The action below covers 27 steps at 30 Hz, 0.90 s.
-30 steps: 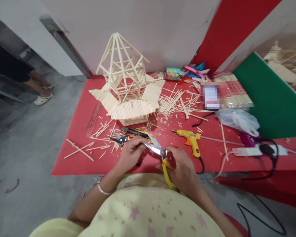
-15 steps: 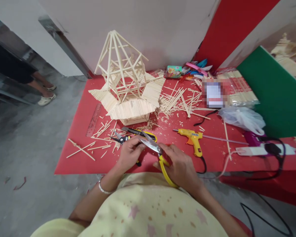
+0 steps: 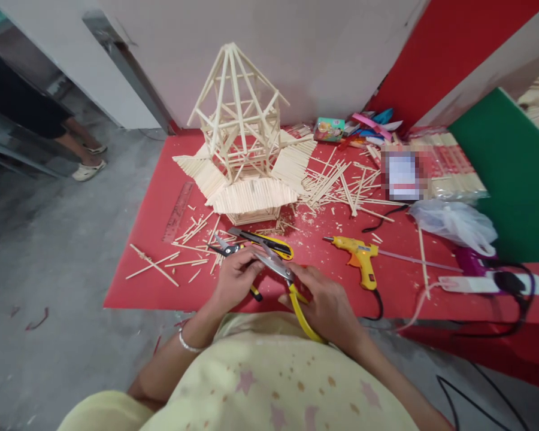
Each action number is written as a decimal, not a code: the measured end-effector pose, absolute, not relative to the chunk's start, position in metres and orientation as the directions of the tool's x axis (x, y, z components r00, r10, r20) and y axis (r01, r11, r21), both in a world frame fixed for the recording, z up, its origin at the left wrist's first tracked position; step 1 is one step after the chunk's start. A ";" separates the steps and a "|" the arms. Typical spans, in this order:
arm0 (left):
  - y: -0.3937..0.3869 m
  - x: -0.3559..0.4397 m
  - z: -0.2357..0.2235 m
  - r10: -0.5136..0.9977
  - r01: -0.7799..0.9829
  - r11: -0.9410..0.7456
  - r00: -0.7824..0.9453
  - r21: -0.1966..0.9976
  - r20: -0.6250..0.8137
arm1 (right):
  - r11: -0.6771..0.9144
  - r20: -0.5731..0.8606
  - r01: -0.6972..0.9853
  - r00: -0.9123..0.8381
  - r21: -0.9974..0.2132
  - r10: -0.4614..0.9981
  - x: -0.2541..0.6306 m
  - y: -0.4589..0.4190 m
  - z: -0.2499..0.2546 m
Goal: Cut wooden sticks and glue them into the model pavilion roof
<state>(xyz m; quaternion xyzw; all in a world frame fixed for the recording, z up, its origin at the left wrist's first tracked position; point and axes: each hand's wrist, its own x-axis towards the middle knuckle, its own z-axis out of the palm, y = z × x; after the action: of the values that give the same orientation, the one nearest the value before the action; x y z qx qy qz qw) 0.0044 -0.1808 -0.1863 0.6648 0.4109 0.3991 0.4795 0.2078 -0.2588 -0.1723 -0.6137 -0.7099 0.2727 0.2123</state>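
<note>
My right hand (image 3: 327,299) grips yellow-handled scissors (image 3: 302,314), whose metal blades point left toward my other hand. Thumb and fingers of my left hand (image 3: 238,278) are pinched together by the blade tips; whatever they pinch is hidden. Just beyond, on the red table, lie a yellow and black utility knife (image 3: 269,242) and a pair of cutting pliers (image 3: 227,246), partly covered by my left hand. Behind them stands a model pavilion of wooden sticks (image 3: 242,143), with an open pointed frame on top and slatted panels around its base.
A yellow hot glue gun (image 3: 357,254) lies right of my hands. Loose wooden sticks (image 3: 327,185) are scattered about, with a clear ruler (image 3: 177,212) at left. A plastic bag (image 3: 453,221), a power strip (image 3: 471,284) and a green board (image 3: 512,179) are at right. A person's legs (image 3: 78,140) show far left.
The view has shifted slightly, so the table's things appear a little farther right. Both hands keep nearly the same pose, and the scissor blades look closer together.
</note>
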 end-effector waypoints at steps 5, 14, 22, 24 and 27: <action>-0.182 0.000 -0.187 0.940 0.169 -0.188 0.316 0.968 0.127 | 0.088 -0.029 0.788 -0.134 -0.610 0.991 0.201 -0.258 -0.179; -0.190 -0.014 -0.206 0.959 0.106 -0.030 0.284 0.994 -0.001 | 0.106 -0.034 0.821 -0.151 -0.561 0.988 0.193 -0.258 -0.186; -0.194 -0.016 -0.206 0.958 0.034 0.093 0.269 0.995 -0.098 | 0.086 -0.056 0.733 -0.168 -0.675 0.984 0.192 -0.258 -0.189; -0.195 -0.015 -0.205 0.958 0.020 0.098 0.267 0.995 -0.100 | 0.087 -0.031 0.758 -0.140 -0.646 0.990 0.195 -0.258 -0.188; -0.194 -0.014 -0.204 0.954 0.015 0.091 0.285 0.996 -0.091 | 0.104 -0.020 0.829 -0.138 -0.549 0.990 0.198 -0.256 -0.181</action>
<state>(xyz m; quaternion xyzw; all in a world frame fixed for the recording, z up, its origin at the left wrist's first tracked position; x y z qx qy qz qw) -0.0141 -0.1940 -0.2042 0.5437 0.4453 0.3987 0.5891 0.1976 -0.2557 -0.1808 -0.6312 -0.7208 0.2223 0.1809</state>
